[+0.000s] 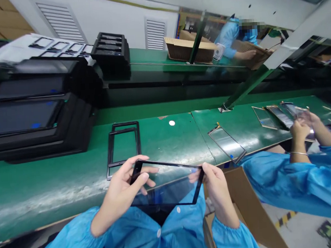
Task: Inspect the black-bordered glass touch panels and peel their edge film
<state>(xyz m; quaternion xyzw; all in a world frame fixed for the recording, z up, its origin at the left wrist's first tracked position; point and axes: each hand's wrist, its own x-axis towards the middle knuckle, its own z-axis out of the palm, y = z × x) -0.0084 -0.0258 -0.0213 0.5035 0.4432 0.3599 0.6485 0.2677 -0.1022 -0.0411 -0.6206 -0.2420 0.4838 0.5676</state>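
Note:
Held up between both hands is a clear glass touch panel (168, 188) with a thin black border, above the front edge of the green bench (160, 139). My left hand (127, 186) grips its left end, thumb on the near face and fingers showing through the glass. At the upper right corner, my right hand (213, 180) pinches the border. Just beyond my left hand, two black rectangular frames (111, 152) lie overlapped on the bench. Another glass panel (227, 141) with an orange tab and a blue sticker lies farther right.
Black trays (80, 116) holding dark panels are stacked at left; a smaller tray stack (110, 49) stands behind. A green post (246, 85) rises at right. Beside it a co-worker's hands (301, 127) handle panels. An open cardboard box (248, 204) sits below the bench edge.

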